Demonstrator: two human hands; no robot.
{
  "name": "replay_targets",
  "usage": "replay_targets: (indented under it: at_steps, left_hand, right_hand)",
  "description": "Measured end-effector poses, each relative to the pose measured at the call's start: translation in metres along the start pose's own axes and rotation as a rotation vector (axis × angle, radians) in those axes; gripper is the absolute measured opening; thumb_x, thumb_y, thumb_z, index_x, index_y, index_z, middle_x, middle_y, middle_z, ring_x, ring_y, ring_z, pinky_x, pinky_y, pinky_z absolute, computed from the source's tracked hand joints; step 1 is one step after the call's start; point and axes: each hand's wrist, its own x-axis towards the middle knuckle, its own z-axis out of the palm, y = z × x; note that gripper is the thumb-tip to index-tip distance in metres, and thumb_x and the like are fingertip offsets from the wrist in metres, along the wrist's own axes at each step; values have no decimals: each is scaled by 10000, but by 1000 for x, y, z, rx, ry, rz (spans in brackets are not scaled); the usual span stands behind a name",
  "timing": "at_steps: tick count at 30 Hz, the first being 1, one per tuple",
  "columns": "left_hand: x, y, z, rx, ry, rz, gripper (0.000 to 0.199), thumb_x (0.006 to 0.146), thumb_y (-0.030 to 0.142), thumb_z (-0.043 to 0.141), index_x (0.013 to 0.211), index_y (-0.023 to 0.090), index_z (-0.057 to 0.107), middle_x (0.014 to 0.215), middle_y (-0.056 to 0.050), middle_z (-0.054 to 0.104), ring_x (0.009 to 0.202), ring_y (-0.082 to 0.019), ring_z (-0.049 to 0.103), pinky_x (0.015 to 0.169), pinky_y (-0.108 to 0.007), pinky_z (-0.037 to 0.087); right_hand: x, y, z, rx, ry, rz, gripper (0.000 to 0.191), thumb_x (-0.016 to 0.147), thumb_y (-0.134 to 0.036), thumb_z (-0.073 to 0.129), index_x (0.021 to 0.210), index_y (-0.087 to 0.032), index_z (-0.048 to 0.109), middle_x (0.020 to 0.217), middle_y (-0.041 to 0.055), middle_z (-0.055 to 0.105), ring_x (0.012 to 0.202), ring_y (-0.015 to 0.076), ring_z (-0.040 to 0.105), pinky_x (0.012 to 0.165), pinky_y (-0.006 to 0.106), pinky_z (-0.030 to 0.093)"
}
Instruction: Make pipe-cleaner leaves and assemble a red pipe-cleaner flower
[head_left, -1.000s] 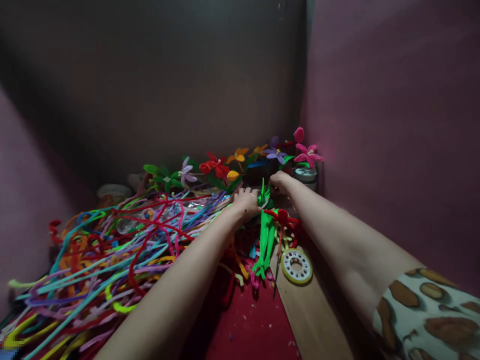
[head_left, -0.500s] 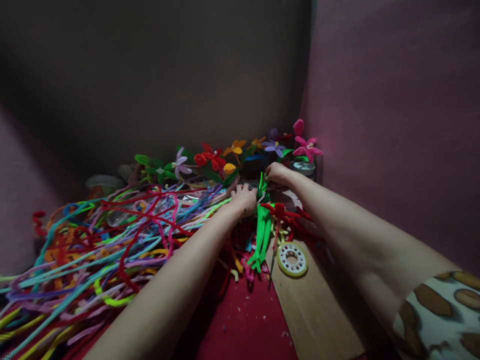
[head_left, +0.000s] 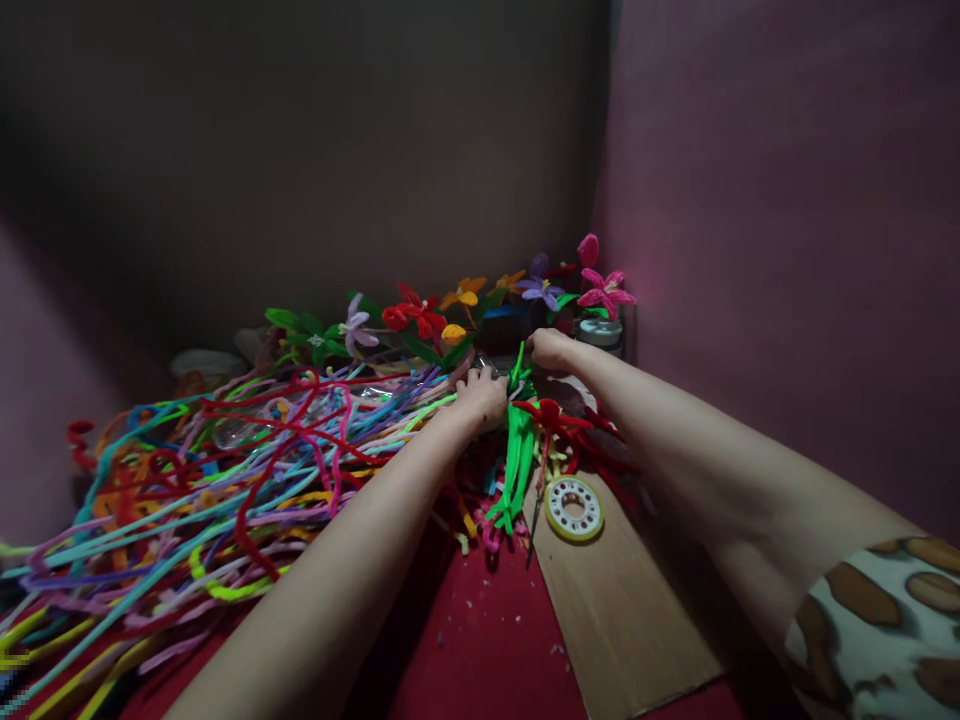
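The green fuzzy bundle [head_left: 517,465] lay just beside the left grip [head_left: 484,395], its upper ends between the two grips and its long loops trailing toward the wearer. It looked light and soft, with a bendable core likely in each strand; it seemed unlikely to slip but easy to crush or snag. The gathered part near the top seemed the best place to take hold, since pinching the loops could have flattened them.

The left forearm reached forward and inward, palm down, the fingers spread and slightly bent over the near end of the fuzzy stems [head_left: 277,480]. The right grip [head_left: 551,350] was slightly farther forward, its wrist bent and its fingers curled down near the bundle's top. Whether either one was closed on a strand could not be told, as the fingertips were hidden or too small.

A red flower [head_left: 551,415] sat on the near side of the right grip, right of the bundle. Nearer the wearer than both grips, a tape roll [head_left: 555,505] rested on the cardboard [head_left: 630,610]. Finished-looking flowers [head_left: 424,315] stood beyond the left grip.
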Motion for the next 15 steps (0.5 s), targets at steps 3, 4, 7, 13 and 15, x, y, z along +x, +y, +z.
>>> replay_targets:
  at_steps: [3, 4, 7, 13, 15]
  left_hand:
    - [1, 0, 2, 3, 1, -6, 358, 792, 277, 410, 1134, 267, 514, 1232, -115, 411, 1098, -292, 373, 821, -435, 371]
    - [2, 0, 3, 3, 2, -8, 358, 791, 278, 411, 1133, 272, 516, 1232, -113, 410, 1097, -291, 374, 822, -437, 370]
    - [3, -1, 5, 2, 6, -10, 366, 785, 289, 423, 1139, 285, 514, 1236, -113, 405, 1096, -295, 371, 818, -445, 370]
    - [3, -3, 6, -2, 11, 1, 379, 782, 287, 418, 1149, 274, 511, 1239, -111, 409, 1099, -302, 369, 825, -447, 368]
    - [2, -4, 6, -7, 9, 7, 374, 787, 311, 410, 1144, 273, 516, 1241, -106, 412, 1112, -300, 359, 841, -451, 360]
  right_hand:
    - [3, -1, 4, -145, -24, -66, 261, 642, -127, 627, 899, -104, 666, 842, 153, 663, 809, 245, 636, 668, 277, 466]
    - [4, -2, 5, -189, -34, -83, 270, 637, -130, 631, 902, -96, 667, 860, 166, 661, 843, 262, 630, 681, 285, 466]
    - [7, -2, 7, -295, -60, -122, 310, 633, -142, 638, 935, -77, 662, 909, 199, 651, 909, 287, 611, 705, 293, 465]
    - [5, 3, 5, -410, -76, -177, 349, 702, -191, 571, 1029, -86, 631, 1031, 211, 617, 976, 290, 583, 738, 303, 460]
    - [3, 5, 4, -435, -81, -184, 345, 716, -189, 552, 1034, -82, 629, 1051, 212, 609, 987, 288, 578, 753, 307, 457]
